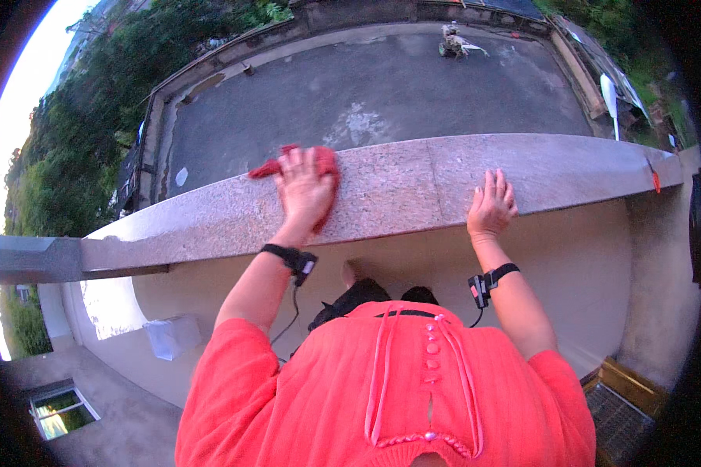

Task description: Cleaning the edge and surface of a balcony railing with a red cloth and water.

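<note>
A speckled pinkish stone ledge (385, 187) runs across the view in front of me. My left hand (306, 190) lies with spread fingers on a red cloth (329, 166), pressing it against the ledge; part of the cloth reaches over the far edge. The hand is slightly blurred. To the right, my right hand (492, 204) rests on the ledge beyond a thin joint line, its fingers slightly bent and nothing seen in it. Both wrists wear black straps with small devices and cables. A small orange-red object (655, 180) is at the ledge's right end.
Beyond the ledge lies a lower dark flat roof (420, 87) with a low wall and a small machine (457, 44). A metal rail (29, 257) meets the ledge at left. On my side are a pale translucent container (172, 337) and a brown-framed grate (625, 403).
</note>
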Demonstrator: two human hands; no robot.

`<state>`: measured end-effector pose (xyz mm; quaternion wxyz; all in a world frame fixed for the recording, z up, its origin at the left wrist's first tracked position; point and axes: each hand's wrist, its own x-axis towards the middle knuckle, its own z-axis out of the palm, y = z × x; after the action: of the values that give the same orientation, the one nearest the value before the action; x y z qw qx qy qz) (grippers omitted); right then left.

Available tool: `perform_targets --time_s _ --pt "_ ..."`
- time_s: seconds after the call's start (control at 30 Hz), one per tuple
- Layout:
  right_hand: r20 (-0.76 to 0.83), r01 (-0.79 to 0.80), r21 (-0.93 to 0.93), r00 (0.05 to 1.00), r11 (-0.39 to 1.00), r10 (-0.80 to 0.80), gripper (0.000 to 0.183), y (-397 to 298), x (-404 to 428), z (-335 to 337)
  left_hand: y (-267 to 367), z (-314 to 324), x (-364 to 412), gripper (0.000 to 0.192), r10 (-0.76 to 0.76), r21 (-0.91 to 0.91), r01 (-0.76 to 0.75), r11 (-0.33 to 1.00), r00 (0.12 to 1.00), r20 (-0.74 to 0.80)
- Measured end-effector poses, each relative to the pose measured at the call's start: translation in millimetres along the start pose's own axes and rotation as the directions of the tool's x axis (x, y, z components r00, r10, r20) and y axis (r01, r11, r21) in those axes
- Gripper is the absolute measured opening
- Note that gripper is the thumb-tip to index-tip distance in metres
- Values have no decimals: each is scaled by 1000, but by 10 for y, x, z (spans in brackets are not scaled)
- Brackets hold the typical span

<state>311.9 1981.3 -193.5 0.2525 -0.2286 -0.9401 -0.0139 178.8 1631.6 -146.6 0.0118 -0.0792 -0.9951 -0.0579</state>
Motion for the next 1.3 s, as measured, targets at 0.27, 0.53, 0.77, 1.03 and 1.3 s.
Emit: perform_targets --time_s 0.27,0.53,0.77,1.03,1.3 --pt "7 -39 49 999 998 39 50 12 48 -53 1376 122 -451 80 656 -180 -652 737 753 -41" --pt "41 -52 135 998 989 47 50 5 83 -219 1084 49 -788 85 727 -79 -723 687 684 65" --pt "65 -28 282 998 959 10 54 132 78 -292 1703 89 -684 85 653 -138 -643 754 756 48" --pt "-19 -22 724 998 689 52 23 707 92 -578 2931 144 -508 89 547 -6 -547 837 835 63" --pt "166 -133 752 986 645 10 14 1430 -480 -53 2843 522 -30 84 481 -13 -481 876 873 86"
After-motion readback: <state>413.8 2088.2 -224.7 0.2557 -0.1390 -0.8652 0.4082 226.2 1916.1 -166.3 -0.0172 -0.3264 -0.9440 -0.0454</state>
